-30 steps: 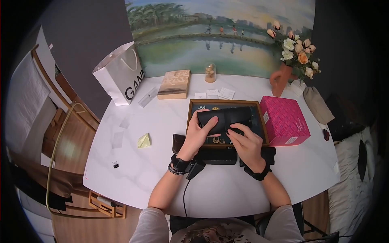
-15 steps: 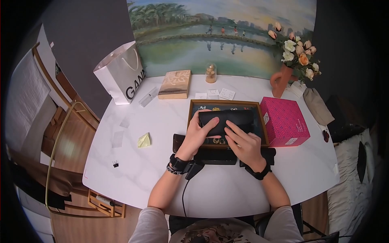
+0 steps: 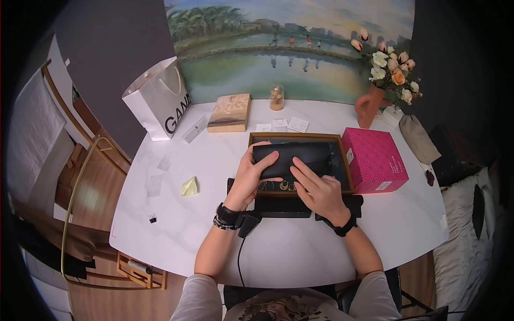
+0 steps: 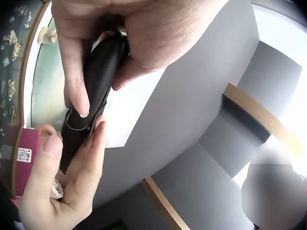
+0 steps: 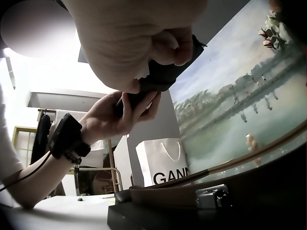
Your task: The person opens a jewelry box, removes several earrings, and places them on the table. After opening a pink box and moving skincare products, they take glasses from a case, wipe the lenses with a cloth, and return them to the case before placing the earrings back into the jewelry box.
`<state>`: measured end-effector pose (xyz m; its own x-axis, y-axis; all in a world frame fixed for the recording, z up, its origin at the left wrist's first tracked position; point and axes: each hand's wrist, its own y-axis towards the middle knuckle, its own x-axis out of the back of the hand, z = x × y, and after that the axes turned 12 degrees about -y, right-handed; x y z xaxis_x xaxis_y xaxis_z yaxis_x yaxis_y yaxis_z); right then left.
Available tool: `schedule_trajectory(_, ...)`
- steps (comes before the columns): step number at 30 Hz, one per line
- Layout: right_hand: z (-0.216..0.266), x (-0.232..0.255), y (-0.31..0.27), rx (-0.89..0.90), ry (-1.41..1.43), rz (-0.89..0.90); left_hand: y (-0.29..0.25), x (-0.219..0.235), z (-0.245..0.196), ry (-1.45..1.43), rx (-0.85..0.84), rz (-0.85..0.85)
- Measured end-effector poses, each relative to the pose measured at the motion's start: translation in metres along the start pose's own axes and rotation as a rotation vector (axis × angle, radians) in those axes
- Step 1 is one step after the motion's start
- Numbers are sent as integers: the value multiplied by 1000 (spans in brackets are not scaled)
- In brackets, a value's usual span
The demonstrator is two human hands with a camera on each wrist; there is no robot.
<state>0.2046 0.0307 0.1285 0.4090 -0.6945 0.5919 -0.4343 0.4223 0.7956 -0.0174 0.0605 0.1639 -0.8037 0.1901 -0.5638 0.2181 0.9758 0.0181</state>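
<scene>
A black leather pouch (image 3: pixel 273 166) with a flap is held above the jewelry case (image 3: pixel 349 179) in the head view. My left hand (image 3: pixel 248 175) grips its left part, thumb across the top and fingers beneath. My right hand (image 3: pixel 323 193) lays its extended index and middle fingertips on the flap of the pouch. From the left wrist view, the pouch (image 4: pixel 98 72) appears edge-on, with a stitched seam along the flap. Earrings (image 3: pixel 284 185) show in the case below it; the pouch hides much of the case.
A pink box (image 3: pixel 375 160) stands right beside the case. Black boxes (image 3: pixel 282 207) lie at its front edge. Behind are white cards (image 3: pixel 298 124), a gold box (image 3: pixel 229 113) and a glass dome (image 3: pixel 277 97). At left are a paper bag (image 3: pixel 156 99) and a binder clip (image 3: pixel 152 218).
The right fingers, earlier bunched at the pouch's lower edge, now lie extended on its flap. Both hands and the pouch have shifted slightly left.
</scene>
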Motion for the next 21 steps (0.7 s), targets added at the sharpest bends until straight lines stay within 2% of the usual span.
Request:
schedule_trajectory(10, 4, 4, -2, 65, 0, -96, -3, 2, -7, 2, 9, 24)
schedule_trajectory(15, 5, 3, 2, -58, 111, -62, -5, -5, -3, 8, -23, -35)
schedule_trajectory(21, 9, 1, 1, -67, 164, 51, -2, 3, -2, 12, -2, -35)
